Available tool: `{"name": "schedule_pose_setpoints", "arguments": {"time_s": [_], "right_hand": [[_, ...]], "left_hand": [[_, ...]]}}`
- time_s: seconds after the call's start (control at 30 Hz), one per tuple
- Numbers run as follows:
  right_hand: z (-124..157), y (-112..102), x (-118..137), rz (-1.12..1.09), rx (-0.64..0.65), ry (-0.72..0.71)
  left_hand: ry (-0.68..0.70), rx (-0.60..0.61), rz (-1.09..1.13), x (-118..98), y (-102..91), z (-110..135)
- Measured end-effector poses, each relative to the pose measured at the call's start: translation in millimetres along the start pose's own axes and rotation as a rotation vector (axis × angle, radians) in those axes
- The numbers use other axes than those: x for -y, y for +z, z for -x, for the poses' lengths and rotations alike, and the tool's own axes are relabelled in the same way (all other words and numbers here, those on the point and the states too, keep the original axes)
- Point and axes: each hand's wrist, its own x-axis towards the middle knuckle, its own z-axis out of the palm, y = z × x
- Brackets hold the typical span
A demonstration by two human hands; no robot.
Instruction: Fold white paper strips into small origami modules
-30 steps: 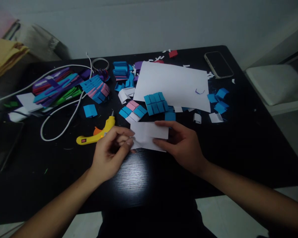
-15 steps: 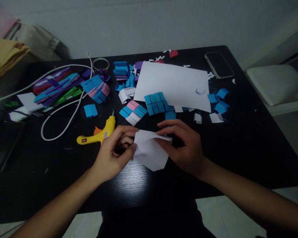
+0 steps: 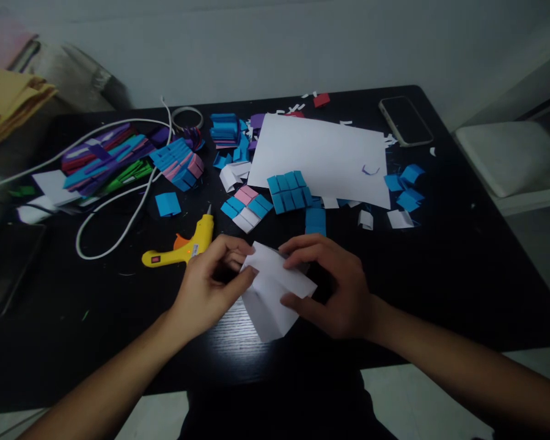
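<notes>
While the left hand [image 3: 217,278] pinches the folded white paper [image 3: 268,292], the right hand [image 3: 337,287] touches it, grip apart.

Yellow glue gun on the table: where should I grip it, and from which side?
Probably by the handle, coming from the left: the glue gun lies flat with its handle reaching left, uncovered. The nozzle points away from the person, and the left hand, holding white paper, crowds the gun's right side.

Legible text: none. Small pale label [image 3: 195,250] on yellow glue gun [image 3: 202,232] bears dark marks, too small to read. Red switch [image 3: 155,259] on its handle: markings unresolved.
</notes>
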Motion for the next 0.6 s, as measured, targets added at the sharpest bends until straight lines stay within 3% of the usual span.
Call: {"name": "schedule_pose_setpoints", "arguments": {"time_s": [0.13,0.37,0.6], "right_hand": [[0.3,-4.2,-2.7,-0.168,0.071,0.085],[-11.6,-4.0,-4.8,-0.349,0.014,0.497],[-14.1,-3.6,-9.3,-0.531,0.231,0.638]], "left_hand": [[0.059,-0.002,-0.059,-1.6,-1.6,0.8],[0.228,0.066,-0.266,0.0,-9.8,1.3],[0.349,0.174,-0.321,-4.2,-15.2,-3.2]]}}
